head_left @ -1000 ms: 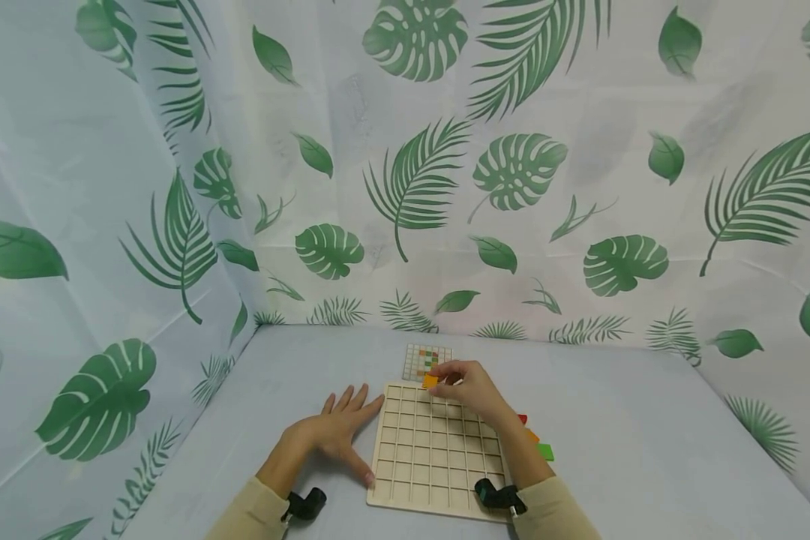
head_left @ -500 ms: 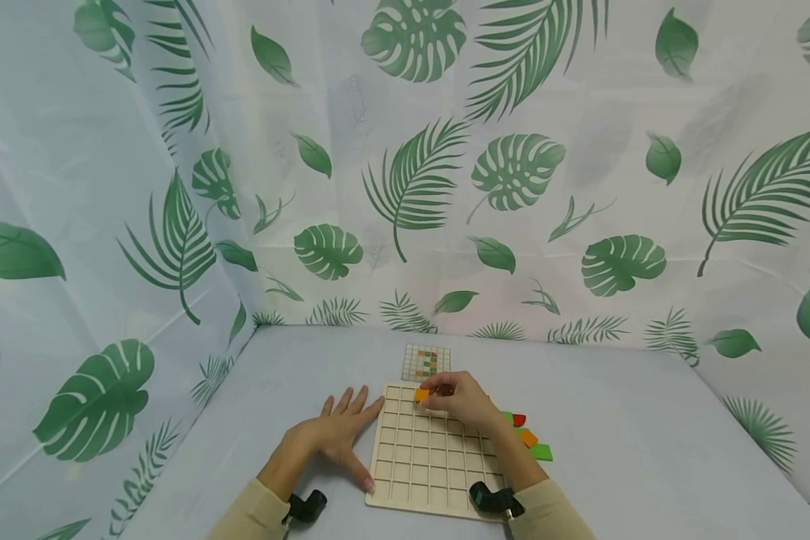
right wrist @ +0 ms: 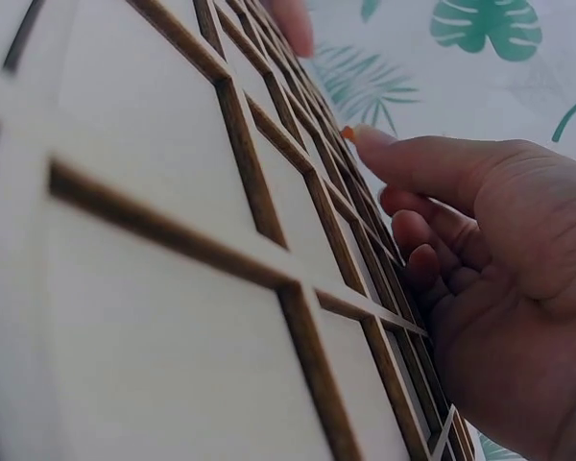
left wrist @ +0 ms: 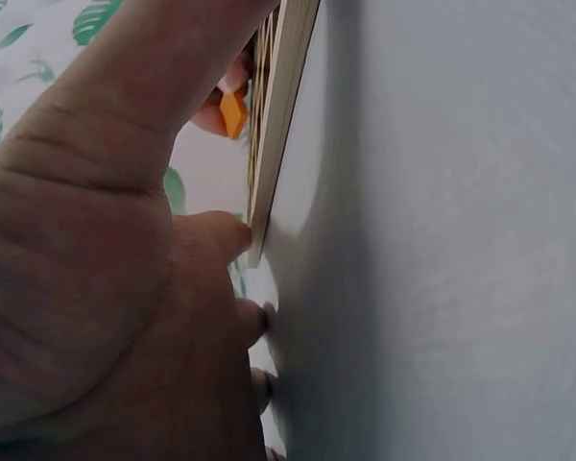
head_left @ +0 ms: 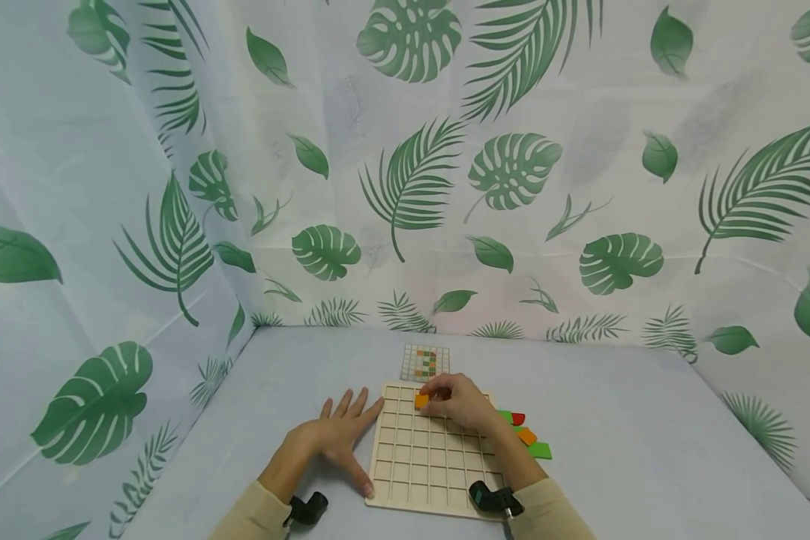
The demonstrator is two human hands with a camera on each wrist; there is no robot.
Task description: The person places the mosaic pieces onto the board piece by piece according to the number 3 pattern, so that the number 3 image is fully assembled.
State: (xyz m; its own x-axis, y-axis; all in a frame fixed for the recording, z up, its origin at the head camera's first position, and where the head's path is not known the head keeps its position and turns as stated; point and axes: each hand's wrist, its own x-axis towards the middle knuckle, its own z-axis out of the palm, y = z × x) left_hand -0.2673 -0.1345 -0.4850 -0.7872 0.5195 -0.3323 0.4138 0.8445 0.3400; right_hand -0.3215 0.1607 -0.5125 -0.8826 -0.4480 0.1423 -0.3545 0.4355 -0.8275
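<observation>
Orange tile (head_left: 421, 401), small and flat, over the far part of the gridded wooden board (head_left: 403, 454), toward its left side. Right hand (head_left: 457, 401) pinches it between thumb and fingers at its right side, leaving the rest exposed; left wrist view shows it tilted against the board's face, and whether it touches the ridges I cannot tell. Probably light and stiff, wood or the like, hardly fragile; painted face may be a little slick, so opposite edges look the surest hold. Left hand (head_left: 340, 433) lies spread, holding nothing, thumb and forefinger at the board's left edge. Board looks rigid, light enough to slide if nudged. Raised ridges around each cell could catch a tile corner. Beyond the far edge, a printed card (head_left: 413, 361) with a coloured grid pattern, just beside the board. To the right, loose pieces close together: green tile (head_left: 541, 451), second orange tile (head_left: 527, 436), rounded red piece (head_left: 517, 419). Right forearm crosses the board and hides part of the cells; black wrist camera (head_left: 489, 495) hangs over the near right corner.
</observation>
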